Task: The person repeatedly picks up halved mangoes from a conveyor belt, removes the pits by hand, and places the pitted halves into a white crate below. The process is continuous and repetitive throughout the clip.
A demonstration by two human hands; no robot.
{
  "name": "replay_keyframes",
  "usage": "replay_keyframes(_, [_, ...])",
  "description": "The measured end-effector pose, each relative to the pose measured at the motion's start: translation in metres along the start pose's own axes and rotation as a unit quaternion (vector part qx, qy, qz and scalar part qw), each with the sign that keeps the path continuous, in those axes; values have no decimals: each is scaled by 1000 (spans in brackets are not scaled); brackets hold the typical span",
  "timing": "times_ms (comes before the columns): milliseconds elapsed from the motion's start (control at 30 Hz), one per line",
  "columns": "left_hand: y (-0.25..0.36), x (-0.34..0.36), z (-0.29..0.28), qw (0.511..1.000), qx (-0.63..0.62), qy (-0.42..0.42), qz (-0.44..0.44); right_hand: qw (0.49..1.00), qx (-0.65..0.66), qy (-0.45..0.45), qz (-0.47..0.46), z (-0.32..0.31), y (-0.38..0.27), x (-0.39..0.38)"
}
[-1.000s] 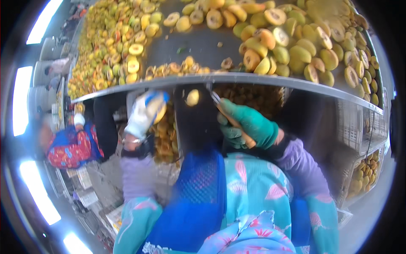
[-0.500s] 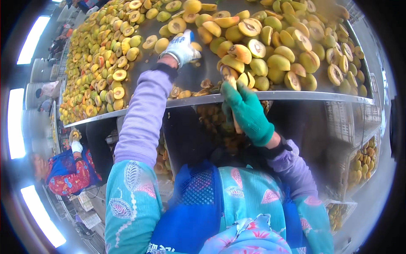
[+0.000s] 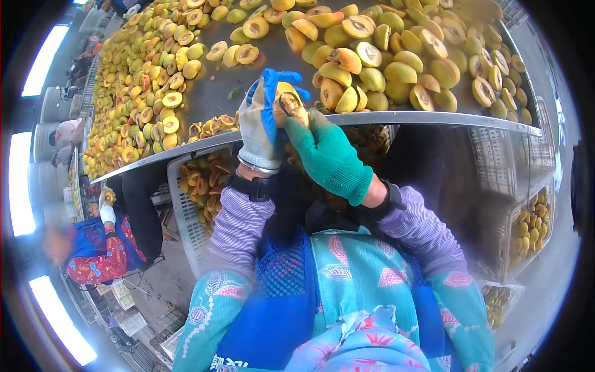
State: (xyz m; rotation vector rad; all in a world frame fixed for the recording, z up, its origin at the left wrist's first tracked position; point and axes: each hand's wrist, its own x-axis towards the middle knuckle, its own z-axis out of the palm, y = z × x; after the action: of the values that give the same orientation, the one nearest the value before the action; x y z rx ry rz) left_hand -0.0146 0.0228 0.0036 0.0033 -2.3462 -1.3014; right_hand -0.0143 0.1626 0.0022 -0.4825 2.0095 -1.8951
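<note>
The left hand (image 3: 263,121), in a white glove w/ blue fingers, is closed around a yellow fruit half (image 3: 286,102) at centre top of the frame; the blue fingertips curl over its top. The right hand (image 3: 326,158), in a green glove, is just beside it on the right, closed, w/ its fingers pressed on the cut side of the same fruit half. If it holds a tool, I cannot tell; the fruit and fingers hide that. Both hands are at the near edge of the metal counter (image 3: 248,80), which runs across the upper part of the frame.

On the counter, right of the hands, lies a dense pile of halved fruit (image 3: 396,62), yellow-green, some w/ brown pit hollows up. At upper left a second spread of halves (image 3: 142,99) covers the counter. Near the counter edge, left of the hands, is a small heap of brown pits (image 3: 214,126).

Below the counter edge, a white plastic crate (image 3: 192,217) holds more pieces. At the right edge another crate of fruit (image 3: 533,229). At lower left, another person (image 3: 99,254) in blue and red clothes works.
</note>
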Motion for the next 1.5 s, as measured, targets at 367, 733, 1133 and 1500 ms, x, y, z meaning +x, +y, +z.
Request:
replay_keyframes(367, [11,-4,3,951,-260,26,-165,998,14,19,51,16,-5,-15])
replay_keyframes(733, [-2,27,58,957,-215,-121,-154,978,171,-81,89,-61,1,-21])
replay_keyframes(1133, [171,30,212,949,-190,-180,177,919,252,301,-31,-146,55,-20])
replay_keyframes(1500, [134,38,234,950,-219,-222,18,930,307,193,64,-194,6,-69])
